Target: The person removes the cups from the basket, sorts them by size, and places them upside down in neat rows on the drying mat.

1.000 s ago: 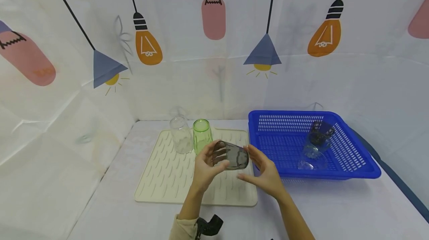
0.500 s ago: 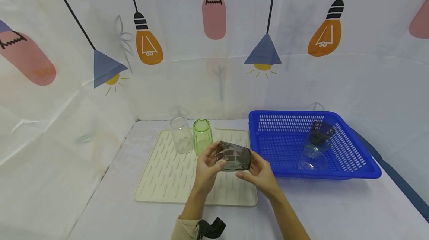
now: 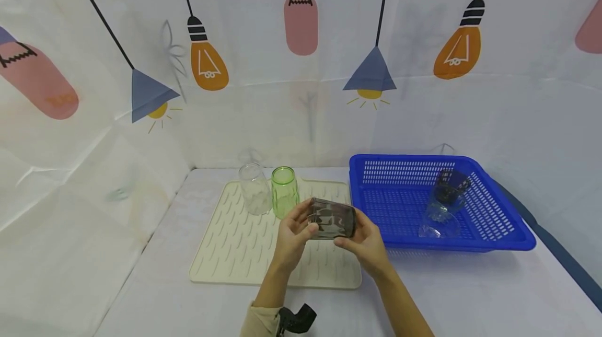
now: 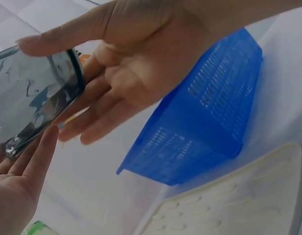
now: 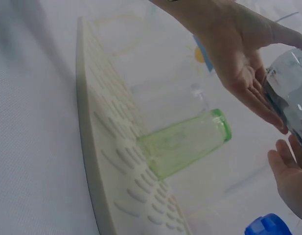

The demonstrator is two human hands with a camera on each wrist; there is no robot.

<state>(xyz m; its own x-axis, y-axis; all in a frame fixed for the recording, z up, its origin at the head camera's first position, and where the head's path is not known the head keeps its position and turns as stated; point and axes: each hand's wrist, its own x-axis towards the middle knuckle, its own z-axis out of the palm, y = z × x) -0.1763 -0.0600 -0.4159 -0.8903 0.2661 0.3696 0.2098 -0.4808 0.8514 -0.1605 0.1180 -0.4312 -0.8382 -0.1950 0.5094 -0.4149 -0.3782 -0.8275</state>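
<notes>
A smoky grey drinking glass (image 3: pixel 333 219) lies sideways between both hands, above the mat. My left hand (image 3: pixel 289 240) grips its left end, thumb (image 3: pixel 309 230) on the near side. My right hand (image 3: pixel 369 248) holds its right end, with the thumb below and fingers partly hidden behind it. In the left wrist view the right hand (image 4: pixel 141 68) has its thumb along the grey glass (image 4: pixel 33 93). The right wrist view shows the left hand (image 5: pixel 239 58) around the glass's other end. Behind, a green glass (image 3: pixel 284 193) and a clear glass (image 3: pixel 254 190) stand on the cream drying mat (image 3: pixel 230 253).
At the right stands a blue plastic basket (image 3: pixel 470 245) with a dark glass (image 3: pixel 451 183) and clear glassware (image 3: pixel 438 224) inside. The mat and basket sit on a white-covered table (image 3: pixel 155 285). A printed white sheet (image 3: pixel 282 112) rises behind and at the sides.
The right hand has moved in from the glass's edge and now holds its right end. The grey glass has shifted slightly right and turned more side-on. Glasses on the mat have not moved.
</notes>
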